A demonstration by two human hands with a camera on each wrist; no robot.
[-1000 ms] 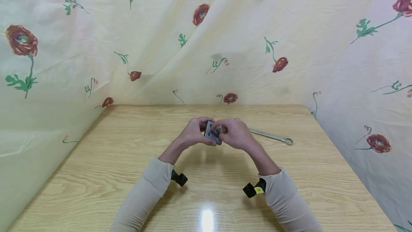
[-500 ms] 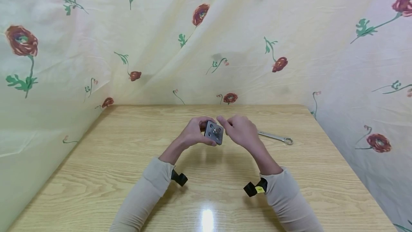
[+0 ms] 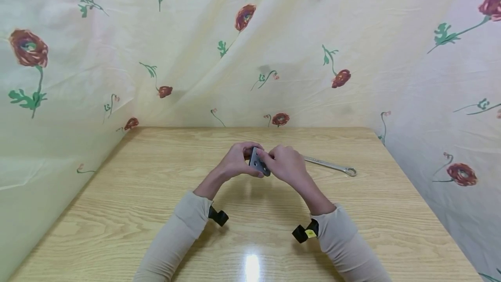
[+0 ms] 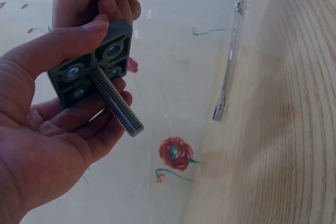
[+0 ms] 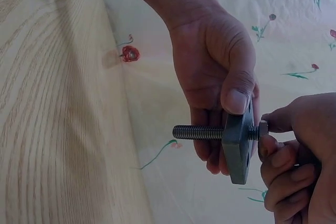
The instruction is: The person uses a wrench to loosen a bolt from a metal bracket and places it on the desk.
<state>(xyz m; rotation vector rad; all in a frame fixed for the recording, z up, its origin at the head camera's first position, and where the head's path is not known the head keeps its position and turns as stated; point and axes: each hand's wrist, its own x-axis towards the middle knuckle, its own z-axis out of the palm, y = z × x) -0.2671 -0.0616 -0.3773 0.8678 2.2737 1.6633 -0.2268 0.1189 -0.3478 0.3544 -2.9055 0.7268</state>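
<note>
My left hand (image 3: 236, 161) grips a square grey plate (image 3: 255, 165) by its edges, held above the table. In the left wrist view the plate's ribbed face shows, with a hole near each corner and a threaded bolt (image 4: 116, 101) standing out from its middle. The bolt's long shank (image 5: 202, 132) points away from my right hand in the right wrist view, and a short length of thread shows on the head side. My right hand (image 3: 287, 164) pinches the hex head (image 5: 263, 128) between thumb and forefinger, the other fingers curled. In the head view this hand hides the head.
A chrome combination wrench (image 3: 330, 165) lies on the wooden table (image 3: 156, 212), to the right of and behind my right hand, which covers its left end. Flowered cloth (image 3: 203, 55) hangs along the back and both sides.
Half a second ago my right hand was off the bolt head with its thumb raised; it has come back left and pinches the head again. My left hand and the plate barely moved.
</note>
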